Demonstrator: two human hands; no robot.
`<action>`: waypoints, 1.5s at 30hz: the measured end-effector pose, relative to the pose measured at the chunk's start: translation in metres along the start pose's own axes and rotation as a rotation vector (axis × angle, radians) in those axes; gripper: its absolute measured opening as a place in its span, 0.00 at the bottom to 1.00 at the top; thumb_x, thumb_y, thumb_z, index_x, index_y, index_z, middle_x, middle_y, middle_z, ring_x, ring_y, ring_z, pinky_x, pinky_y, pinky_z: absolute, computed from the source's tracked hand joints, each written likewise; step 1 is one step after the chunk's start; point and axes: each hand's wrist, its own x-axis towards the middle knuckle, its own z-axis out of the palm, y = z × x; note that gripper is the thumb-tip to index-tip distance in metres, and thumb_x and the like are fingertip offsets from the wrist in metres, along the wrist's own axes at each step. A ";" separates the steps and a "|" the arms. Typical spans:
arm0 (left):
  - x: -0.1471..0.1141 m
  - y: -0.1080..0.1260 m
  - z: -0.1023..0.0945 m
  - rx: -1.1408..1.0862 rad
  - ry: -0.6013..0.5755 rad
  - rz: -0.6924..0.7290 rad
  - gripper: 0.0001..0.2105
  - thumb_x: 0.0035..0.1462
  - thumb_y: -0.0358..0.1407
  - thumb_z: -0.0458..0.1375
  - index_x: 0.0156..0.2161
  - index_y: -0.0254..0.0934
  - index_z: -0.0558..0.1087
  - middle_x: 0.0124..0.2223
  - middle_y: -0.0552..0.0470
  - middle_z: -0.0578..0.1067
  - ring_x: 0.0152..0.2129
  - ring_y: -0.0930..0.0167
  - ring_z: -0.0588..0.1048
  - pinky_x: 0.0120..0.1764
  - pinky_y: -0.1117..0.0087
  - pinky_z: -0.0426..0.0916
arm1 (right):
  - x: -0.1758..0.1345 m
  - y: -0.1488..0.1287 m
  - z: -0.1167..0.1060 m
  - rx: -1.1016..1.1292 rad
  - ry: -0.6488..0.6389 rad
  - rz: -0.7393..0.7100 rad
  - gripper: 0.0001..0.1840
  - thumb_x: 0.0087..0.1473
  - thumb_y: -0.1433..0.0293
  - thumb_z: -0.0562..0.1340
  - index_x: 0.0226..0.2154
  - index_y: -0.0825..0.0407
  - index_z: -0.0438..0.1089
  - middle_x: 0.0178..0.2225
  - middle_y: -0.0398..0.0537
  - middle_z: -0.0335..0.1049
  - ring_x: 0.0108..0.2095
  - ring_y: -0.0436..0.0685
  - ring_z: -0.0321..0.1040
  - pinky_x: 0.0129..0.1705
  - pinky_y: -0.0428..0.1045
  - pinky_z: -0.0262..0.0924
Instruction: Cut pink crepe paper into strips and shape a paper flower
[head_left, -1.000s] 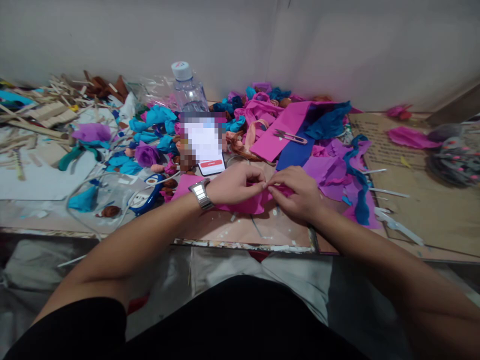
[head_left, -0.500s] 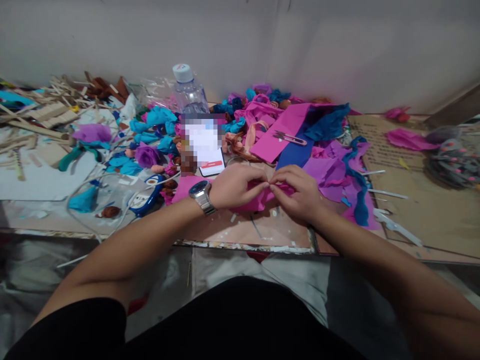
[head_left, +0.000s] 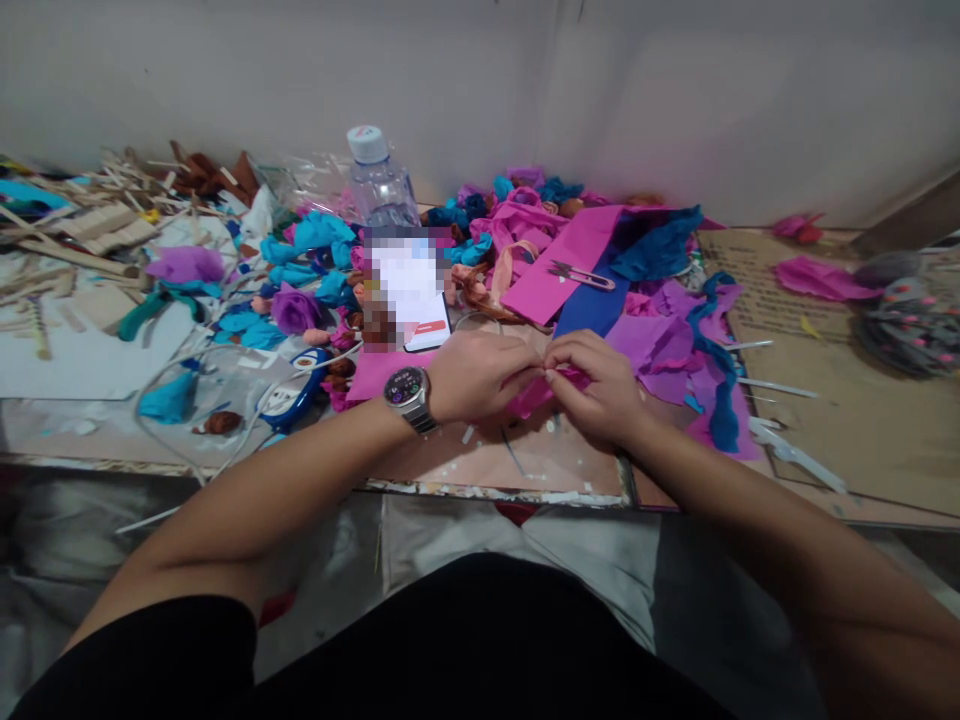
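Observation:
My left hand and my right hand meet fingertip to fingertip above the front of the table. Between them is a piece of pink crepe paper, pinched at its upper edge by both thumbs and forefingers. Most of the paper hangs below and behind the fingers, so its exact shape is hidden. A watch with a lit face is on my left wrist. Just behind my left hand lies a phone. Small thread snips rest on folded pink and blue paper beyond my right hand.
A water bottle stands behind the phone. Crumpled crepe paper flowers and wooden sticks cover the left side. Purple crepe paper, a white-handled tool and cardboard lie on the right. A blue-and-white device with a cable sits front left.
My left wrist has rolled so the watch face turns toward me and lights up. Both hands have shifted slightly right; less pink paper shows below my left fingers.

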 end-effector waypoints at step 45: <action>0.000 -0.001 -0.006 -0.176 0.003 -0.159 0.09 0.62 0.36 0.56 0.37 0.37 0.77 0.34 0.50 0.81 0.29 0.68 0.77 0.33 0.67 0.64 | -0.001 0.007 -0.006 -0.096 -0.017 0.035 0.20 0.59 0.70 0.65 0.54 0.46 0.68 0.48 0.53 0.75 0.46 0.64 0.74 0.49 0.59 0.68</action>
